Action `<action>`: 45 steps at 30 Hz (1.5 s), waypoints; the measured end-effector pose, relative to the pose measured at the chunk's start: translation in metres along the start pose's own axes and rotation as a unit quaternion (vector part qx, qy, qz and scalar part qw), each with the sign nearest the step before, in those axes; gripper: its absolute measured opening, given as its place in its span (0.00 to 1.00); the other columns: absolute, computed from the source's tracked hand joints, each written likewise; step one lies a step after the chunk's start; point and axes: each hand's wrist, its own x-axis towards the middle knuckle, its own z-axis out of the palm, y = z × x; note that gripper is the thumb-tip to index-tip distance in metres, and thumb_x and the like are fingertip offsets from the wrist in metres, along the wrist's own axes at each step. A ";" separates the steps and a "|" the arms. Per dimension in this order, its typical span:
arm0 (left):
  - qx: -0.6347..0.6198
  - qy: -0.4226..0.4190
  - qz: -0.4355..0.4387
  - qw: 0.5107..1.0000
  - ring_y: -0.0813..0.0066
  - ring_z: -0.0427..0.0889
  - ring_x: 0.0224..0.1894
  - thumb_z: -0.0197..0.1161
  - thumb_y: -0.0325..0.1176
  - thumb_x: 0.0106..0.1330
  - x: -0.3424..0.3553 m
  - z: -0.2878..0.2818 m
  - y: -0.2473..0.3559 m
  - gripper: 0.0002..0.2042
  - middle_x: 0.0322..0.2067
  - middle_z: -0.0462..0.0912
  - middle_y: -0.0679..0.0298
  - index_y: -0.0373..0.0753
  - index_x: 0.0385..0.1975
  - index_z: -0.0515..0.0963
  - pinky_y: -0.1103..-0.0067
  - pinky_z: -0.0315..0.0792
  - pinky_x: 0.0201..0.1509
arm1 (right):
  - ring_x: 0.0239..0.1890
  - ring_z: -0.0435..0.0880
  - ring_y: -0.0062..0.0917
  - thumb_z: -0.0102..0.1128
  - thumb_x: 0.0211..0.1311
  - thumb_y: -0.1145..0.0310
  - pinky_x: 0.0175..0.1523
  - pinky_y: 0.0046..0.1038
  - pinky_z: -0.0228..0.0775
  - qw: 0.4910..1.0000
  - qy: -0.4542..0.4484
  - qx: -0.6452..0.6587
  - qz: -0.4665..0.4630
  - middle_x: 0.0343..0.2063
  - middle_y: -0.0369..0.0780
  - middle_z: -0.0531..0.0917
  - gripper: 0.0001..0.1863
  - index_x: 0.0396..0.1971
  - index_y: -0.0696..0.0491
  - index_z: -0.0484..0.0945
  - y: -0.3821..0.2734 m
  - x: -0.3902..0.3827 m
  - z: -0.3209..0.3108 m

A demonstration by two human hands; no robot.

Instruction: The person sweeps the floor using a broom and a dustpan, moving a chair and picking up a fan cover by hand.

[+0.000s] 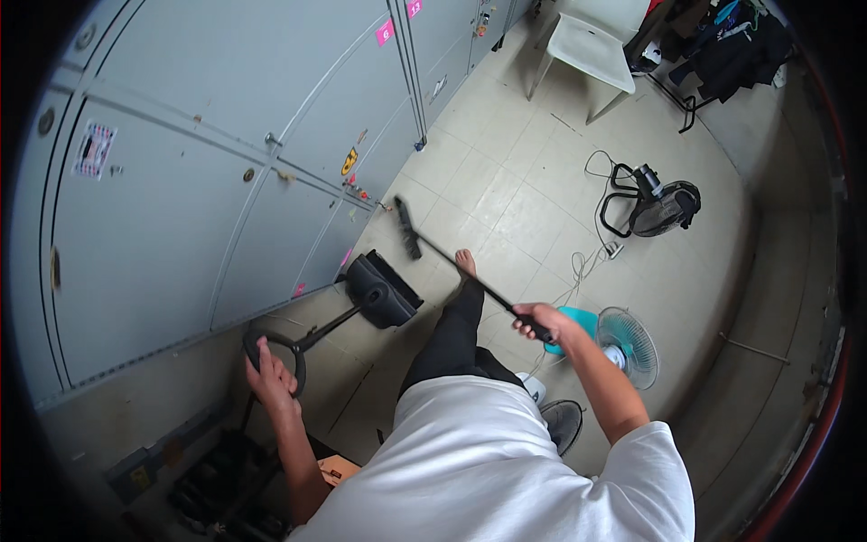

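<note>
My left hand (275,375) grips the looped handle of a black long-handled dustpan (379,294), whose pan rests on the tiled floor beside the lockers. My right hand (540,321) is closed on the grip of a black broom handle (470,276). Its bristled head (406,226) is near the locker fronts, just beyond the pan and to the left of my bare foot (466,262).
Grey lockers (163,235) line the left. A white chair (587,50) and dark clothes (722,63) are at the far end. A black fan (664,208), a turquoise-based fan (628,348), another fan (562,425) and loose cables occupy the right side, beside a wall (768,298).
</note>
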 end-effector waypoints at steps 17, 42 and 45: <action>0.055 0.146 -0.088 0.984 0.89 0.49 0.12 0.56 0.43 0.72 0.030 0.110 -0.045 0.10 0.16 0.54 0.76 0.45 0.44 0.73 0.85 0.46 0.12 | 0.14 0.65 0.09 0.55 0.71 0.58 0.14 0.13 0.60 0.972 -0.145 0.151 0.105 0.23 0.32 0.71 0.15 0.31 0.51 0.64 -0.137 0.250 -0.036; 0.018 0.037 -0.108 0.993 0.88 0.54 0.13 0.58 0.42 0.71 0.042 0.251 -0.040 0.09 0.17 0.56 0.76 0.48 0.41 0.69 0.84 0.50 0.13 | 0.10 0.64 0.11 0.53 0.71 0.51 0.13 0.14 0.58 0.946 -0.147 0.283 0.064 0.12 0.28 0.67 0.21 0.22 0.49 0.65 -0.227 0.171 -0.077; 0.002 0.016 -0.092 0.996 0.88 0.54 0.13 0.58 0.42 0.71 0.040 0.274 -0.039 0.08 0.17 0.58 0.76 0.48 0.41 0.68 0.84 0.50 0.13 | 0.12 0.66 0.11 0.52 0.71 0.55 0.14 0.14 0.62 0.948 -0.129 0.288 0.041 0.19 0.31 0.72 0.17 0.27 0.52 0.67 -0.214 0.156 -0.102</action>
